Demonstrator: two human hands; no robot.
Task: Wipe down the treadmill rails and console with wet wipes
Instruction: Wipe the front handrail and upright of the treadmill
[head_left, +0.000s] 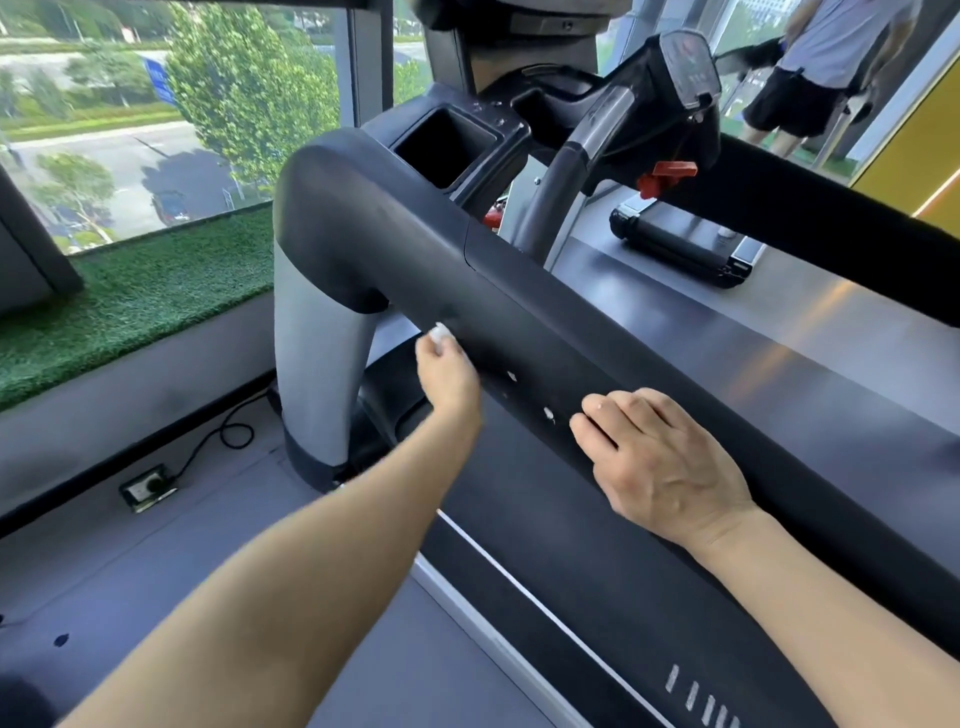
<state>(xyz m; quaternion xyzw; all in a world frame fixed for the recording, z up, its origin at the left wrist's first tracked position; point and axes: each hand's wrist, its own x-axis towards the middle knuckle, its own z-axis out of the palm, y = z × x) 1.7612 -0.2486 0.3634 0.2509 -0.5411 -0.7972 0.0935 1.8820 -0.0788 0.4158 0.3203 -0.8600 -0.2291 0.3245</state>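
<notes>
White wipe pinched in left hand against rail — right hand rests on it, relaxed.

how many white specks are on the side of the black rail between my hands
2: one white speck nearer the left hand, one by the right hand's fingertips. Hands may hide more.

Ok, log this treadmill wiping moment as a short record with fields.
left hand: left hand pinches a small white wipe against the side of the rail
right hand: right hand rests on the same rail, holding nothing
rail: black padded rail, with white flecks between the hands
console: cup pocket at the rail's far end, not being wiped
background: second treadmill, person standing at upper right
</notes>
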